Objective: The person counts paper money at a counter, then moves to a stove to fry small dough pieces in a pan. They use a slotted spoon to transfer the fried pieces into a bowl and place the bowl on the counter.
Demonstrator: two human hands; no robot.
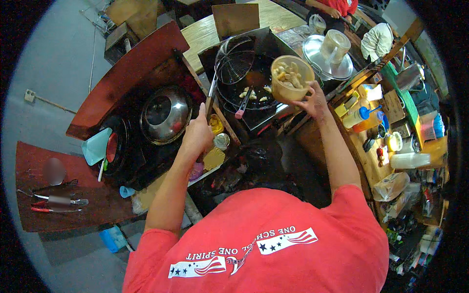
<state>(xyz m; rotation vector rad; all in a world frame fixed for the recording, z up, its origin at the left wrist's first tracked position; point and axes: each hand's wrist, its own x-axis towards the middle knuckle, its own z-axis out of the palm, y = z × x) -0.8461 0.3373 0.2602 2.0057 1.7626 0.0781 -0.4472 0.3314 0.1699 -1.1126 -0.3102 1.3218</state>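
Observation:
My left hand (198, 130) grips the handle of a wire skimmer (235, 60), whose round basket is above the left part of a large dark wok (234, 97). My right hand (315, 100) holds a translucent plastic tub (289, 93) tilted at the wok's right side. Pale, coated food pieces (290, 75) fill much of the tub. Several similar pieces (263, 99) lie in the wok, in what looks like dark oil. A utensil with a pink-ended handle (240, 112) rests over the wok's near rim, its tip among the pieces.
On the left stands a pan with a domed metal lid (166, 115), beside a red board (128, 77). A large metal lid (311, 51) bears a plastic container (335, 45). Sauce bottles (366, 122) crowd the right counter. A person in red (339, 5) is at the top right.

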